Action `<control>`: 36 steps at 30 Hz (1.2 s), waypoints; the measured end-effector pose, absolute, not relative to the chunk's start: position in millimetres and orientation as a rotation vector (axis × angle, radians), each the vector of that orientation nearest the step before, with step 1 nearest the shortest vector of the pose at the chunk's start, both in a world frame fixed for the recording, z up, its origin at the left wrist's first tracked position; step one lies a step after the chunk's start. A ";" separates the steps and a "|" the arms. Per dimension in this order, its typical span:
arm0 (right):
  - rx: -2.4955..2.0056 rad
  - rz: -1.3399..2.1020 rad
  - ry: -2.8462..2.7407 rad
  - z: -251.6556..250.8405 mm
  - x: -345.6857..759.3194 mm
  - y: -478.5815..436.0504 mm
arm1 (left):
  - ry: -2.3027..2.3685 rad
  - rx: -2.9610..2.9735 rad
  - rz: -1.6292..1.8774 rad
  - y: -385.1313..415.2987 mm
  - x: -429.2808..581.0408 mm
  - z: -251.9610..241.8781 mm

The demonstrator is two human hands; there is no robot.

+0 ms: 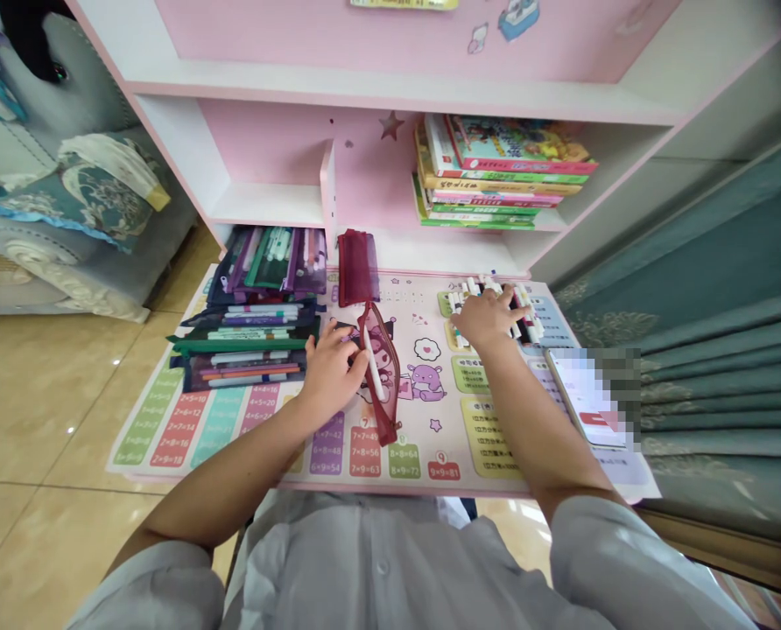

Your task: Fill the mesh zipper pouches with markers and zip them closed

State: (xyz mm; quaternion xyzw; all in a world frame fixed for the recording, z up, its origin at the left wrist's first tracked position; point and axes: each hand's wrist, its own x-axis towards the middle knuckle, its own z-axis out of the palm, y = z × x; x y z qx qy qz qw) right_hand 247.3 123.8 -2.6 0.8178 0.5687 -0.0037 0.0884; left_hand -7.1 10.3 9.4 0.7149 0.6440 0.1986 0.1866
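Note:
A dark red mesh pouch (pixel 386 411) lies unzipped in the middle of the desk, with one white pen (pixel 373 363) in it. My left hand (pixel 335 372) rests at the pouch's left edge, fingers bent and apart; its fingertips touch the edge. My right hand (pixel 492 317) is over a heap of white-bodied markers (pixel 531 328) at the right, its fingers spread on them. The hand hides part of the heap, and whether a marker is between its fingers does not show. Behind the open pouch, more red mesh pouches (pixel 357 267) lie flat.
Filled mesh pouches (pixel 252 337) with pens lie at the left, and others (pixel 276 258) are piled behind them. A phone (pixel 587 398) lies at the right edge. Stacked books (pixel 502 175) stand on the shelf (pixel 404 96). A curtain (pixel 725 350) hangs at the right.

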 end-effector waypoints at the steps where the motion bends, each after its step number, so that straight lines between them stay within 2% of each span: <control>1: 2.432 -0.025 1.678 -2.8 247.5 124.0 | 1.810 2.011 0.557 10.2 -7.1 9.6; 17: 2.420 -0.045 1.686 3.5 236.8 119.6 | 1.791 2.030 0.605 11.8 -7.7 4.6; 24: 2.467 0.007 2.034 22.0 222.7 100.7 | 1.799 2.029 0.614 11.4 -7.6 5.3; 29: 2.455 -0.295 2.417 35.7 200.8 71.8 | 1.810 2.025 0.614 11.4 -6.7 5.9; 36: 2.157 -0.587 2.786 35.1 173.6 37.5 | 1.809 2.004 0.633 10.7 -5.3 6.5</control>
